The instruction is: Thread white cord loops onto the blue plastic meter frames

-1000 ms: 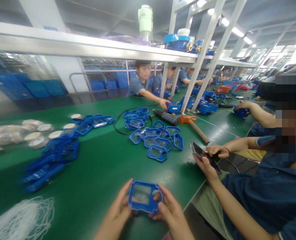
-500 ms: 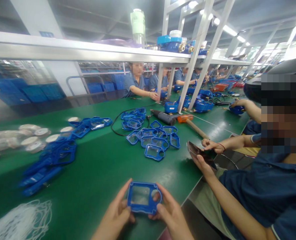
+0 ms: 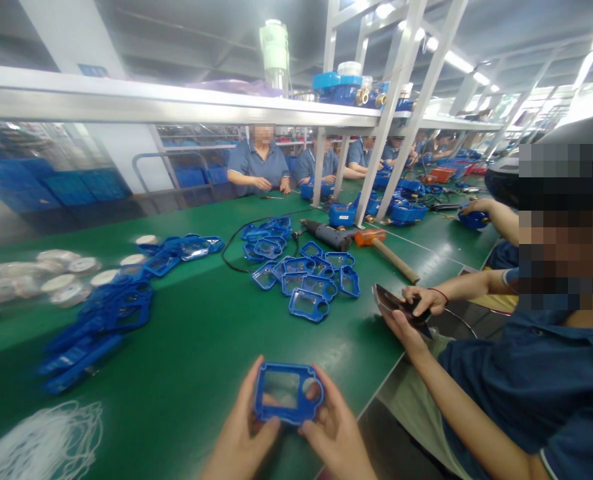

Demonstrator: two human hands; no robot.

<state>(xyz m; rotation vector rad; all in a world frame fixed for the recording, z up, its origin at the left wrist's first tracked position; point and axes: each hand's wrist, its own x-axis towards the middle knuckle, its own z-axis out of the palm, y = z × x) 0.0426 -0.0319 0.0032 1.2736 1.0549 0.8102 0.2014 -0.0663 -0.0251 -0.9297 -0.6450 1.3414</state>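
A blue plastic frame (image 3: 302, 415) with a clear rectangular window and a round hole is held over the near part of the green table. My left hand (image 3: 246, 420) grips its left side, the thumb on the lower edge. On the right side my right hand (image 3: 337, 427) has its fingers behind the frame and its thumb at the lower edge. Beyond my hands lies a loose group of similar blue frames (image 3: 310, 307). More blue frames (image 3: 121, 307) are heaped to the left.
White strings (image 3: 41, 440) lie at the near left, round white parts (image 3: 71, 267) behind them. A power tool (image 3: 326, 233) and a mallet (image 3: 393, 259) lie further back. At right a person holds a phone (image 3: 393, 303). A metal shelf (image 3: 176, 103) spans the table.
Both my thumbs have shifted along the frame's lower edge, towards each other. Across the table a person has drawn an arm back and stands more upright. The neighbour's finger has moved over the phone.
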